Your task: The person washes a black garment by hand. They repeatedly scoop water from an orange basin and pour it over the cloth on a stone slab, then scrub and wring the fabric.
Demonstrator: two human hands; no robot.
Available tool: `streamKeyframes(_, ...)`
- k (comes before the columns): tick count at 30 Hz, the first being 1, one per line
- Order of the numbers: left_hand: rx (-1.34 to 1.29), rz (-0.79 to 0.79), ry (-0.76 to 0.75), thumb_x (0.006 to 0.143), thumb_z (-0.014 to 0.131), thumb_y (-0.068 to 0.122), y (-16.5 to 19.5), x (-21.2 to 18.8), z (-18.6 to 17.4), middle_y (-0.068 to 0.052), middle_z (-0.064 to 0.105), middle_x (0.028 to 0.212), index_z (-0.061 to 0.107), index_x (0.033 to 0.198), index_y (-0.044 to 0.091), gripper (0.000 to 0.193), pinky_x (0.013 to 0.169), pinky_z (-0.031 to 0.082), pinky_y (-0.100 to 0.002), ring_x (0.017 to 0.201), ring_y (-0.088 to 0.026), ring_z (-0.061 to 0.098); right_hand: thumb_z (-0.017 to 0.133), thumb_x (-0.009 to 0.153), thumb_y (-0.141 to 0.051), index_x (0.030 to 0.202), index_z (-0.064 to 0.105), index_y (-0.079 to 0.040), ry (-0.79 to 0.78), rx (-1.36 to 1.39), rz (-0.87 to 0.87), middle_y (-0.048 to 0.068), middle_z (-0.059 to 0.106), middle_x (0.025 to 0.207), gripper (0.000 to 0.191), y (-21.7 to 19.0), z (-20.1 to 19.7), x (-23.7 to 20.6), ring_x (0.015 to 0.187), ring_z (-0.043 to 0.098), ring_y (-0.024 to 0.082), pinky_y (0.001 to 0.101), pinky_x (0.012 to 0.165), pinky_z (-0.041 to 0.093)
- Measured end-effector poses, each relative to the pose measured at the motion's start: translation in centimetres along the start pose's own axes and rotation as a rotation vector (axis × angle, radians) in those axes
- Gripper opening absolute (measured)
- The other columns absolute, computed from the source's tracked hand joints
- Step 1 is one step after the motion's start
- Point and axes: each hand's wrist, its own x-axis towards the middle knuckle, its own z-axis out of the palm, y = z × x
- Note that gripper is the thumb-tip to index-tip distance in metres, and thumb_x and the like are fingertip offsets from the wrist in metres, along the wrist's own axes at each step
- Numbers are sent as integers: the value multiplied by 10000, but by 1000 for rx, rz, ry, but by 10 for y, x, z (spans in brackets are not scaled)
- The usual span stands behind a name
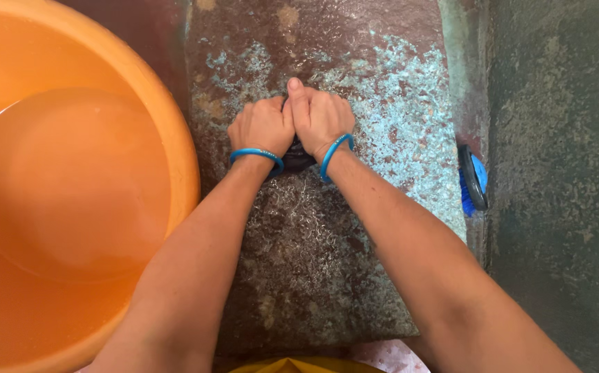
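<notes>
Dark cloth [294,157], wet and bunched small, lies pinned between and under both hands on the worn stone slab [327,276], only a bit of it showing at the wrists; from the head view the left hand [263,126] is curled into a fist on the cloth's left side and the right hand [320,116] is closed over its right side, thumb pointing away from the body, the two hands touching knuckle to knuckle; each wrist carries a blue bangle [258,155]; thin suds [292,200] and a wet sheen lie on the slab just nearer the body than the hands, while a pale blue-green crust of old soap or flaked paint spreads beyond and to the right of them; judging from this, scrubbing by hand looks well under way, since lather has already come out onto the stone, yet the cloth is not wrung or lifted, and rinsing seems still to come; well to the left of the left hand stands a big orange basin [182,131] with water in it, nothing floating that can be made out; to the right of the right hand, apart from it at the slab's edge, a blue scrubbing brush [473,181] rests on its side, untouched; near the body a yellow rim [299,365] shows, too little of it to tell what it is.
</notes>
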Motion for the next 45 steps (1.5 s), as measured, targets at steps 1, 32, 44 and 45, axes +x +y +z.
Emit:
streamKeyframes(1, 7, -5, -4, 955, 468, 513, -1, 0, 1, -216, 731, 934, 764, 971, 181, 445, 783, 533, -599, 917, -470, 683, 337, 1019, -550, 735, 744, -165, -9, 3, 16, 195, 685, 687, 628, 1, 0, -1, 719, 665, 442, 551, 691, 499)
streamKeyframes(32, 173, 575, -283, 625, 889, 378, -3, -96, -69, 2, 622, 1334, 684, 1228, 354, 638, 930, 483, -510, 1178, -297, 622, 878, 716, -274, 1060, 727, -99, -746, 266, -172, 45, 767, 944, 415, -10, -168, -98, 910, 710, 148, 292, 820, 553)
streamKeyframes(44, -124, 1144, 788, 1046, 686, 78, 68, -44, -188, -111, 647, 1381, 752, 1222, 170, 209, 974, 596, -369, 1190, -290, 699, 989, 742, -445, 968, 636, -18, 522, -320, -644, 115, 618, 945, 598, -70, -273, -41, 872, 640, 285, 389, 798, 554)
streamKeyframes(45, -149, 1183, 807, 1036, 707, 47, 69, -44, -201, -115, 660, 1366, 751, 1219, 138, 209, 952, 591, -394, 1150, -297, 705, 997, 779, -432, 992, 611, 8, 512, -305, -669, 137, 603, 960, 623, -73, -284, -40, 885, 631, 297, 392, 797, 544)
